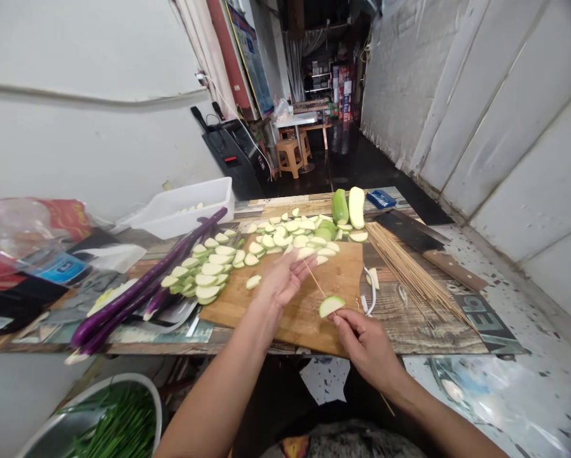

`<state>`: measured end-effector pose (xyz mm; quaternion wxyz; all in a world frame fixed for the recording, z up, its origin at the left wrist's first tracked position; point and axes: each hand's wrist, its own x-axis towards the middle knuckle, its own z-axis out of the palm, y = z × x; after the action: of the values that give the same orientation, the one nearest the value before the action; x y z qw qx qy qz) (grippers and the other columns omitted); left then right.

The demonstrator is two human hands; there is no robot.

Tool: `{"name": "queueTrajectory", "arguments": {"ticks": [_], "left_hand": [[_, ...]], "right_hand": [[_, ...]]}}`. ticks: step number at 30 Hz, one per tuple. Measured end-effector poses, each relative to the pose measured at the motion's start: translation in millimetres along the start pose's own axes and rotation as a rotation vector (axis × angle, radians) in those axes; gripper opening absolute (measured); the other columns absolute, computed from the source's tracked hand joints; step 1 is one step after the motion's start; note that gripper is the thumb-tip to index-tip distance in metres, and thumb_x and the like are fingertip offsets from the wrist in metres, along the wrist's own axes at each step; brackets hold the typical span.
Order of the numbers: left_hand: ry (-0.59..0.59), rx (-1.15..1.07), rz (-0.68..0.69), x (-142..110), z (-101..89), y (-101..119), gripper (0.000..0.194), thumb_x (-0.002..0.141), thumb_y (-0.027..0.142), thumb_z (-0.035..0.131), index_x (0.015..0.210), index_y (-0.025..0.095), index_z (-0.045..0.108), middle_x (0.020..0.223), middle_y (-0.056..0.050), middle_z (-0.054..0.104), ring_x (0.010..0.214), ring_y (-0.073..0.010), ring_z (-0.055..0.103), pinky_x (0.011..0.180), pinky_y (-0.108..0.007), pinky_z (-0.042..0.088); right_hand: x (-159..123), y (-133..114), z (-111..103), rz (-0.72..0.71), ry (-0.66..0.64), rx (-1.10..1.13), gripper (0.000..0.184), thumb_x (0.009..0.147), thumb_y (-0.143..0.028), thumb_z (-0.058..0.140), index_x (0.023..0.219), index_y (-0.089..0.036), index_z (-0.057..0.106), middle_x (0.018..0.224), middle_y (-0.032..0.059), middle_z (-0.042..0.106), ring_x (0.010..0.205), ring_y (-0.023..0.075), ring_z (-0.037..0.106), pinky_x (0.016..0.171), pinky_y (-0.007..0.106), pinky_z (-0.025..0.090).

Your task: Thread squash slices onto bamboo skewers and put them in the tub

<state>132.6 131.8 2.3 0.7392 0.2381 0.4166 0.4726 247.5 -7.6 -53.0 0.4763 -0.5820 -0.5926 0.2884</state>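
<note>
My right hand (pixel 369 343) is closed around a bamboo skewer (pixel 315 280) above the board's right part. A half-round slice of zucchini (pixel 332 306) is threaded on that skewer, just by the fingertips. The skewer's other end sticks out below the wrist. My left hand (pixel 288 277) reaches over the wooden cutting board (pixel 285 324) with its fingers apart, fingertips at the near edge of a heap of zucchini slices (pixel 280 238). No slice shows plainly in its grip. More zucchini slices (pixel 209 273) lie stacked in rows left of the board.
Purple eggplants (pixel 147 289) lie on the left by a white plastic bin (pixel 190 207). Loose skewers (pixel 409 273) and a cleaver (pixel 428 248) lie on the right. Cut zucchini (pixel 340 207) stands behind the board. A bowl of green vegetables (pixel 116 423) is below the table edge.
</note>
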Motion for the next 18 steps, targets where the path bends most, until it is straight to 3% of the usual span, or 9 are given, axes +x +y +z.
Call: {"name": "queueTrajectory", "arguments": {"ticks": [18], "left_hand": [[0.011,-0.093,0.044,-2.5,0.7,-6.0,0.008,0.084,0.009,0.050,0.087,0.008,0.057,0.091,-0.016,0.068,0.086,-0.0218,0.066,0.079,-0.032,0.055]], "right_hand": [[3.8,0.0,-1.3,0.020,0.018,-0.009,0.024,0.087,-0.028,0.044,0.088,-0.017,0.065,0.078,0.0032,0.068,0.072,0.0167,0.062,0.066,0.023,0.045]]}}
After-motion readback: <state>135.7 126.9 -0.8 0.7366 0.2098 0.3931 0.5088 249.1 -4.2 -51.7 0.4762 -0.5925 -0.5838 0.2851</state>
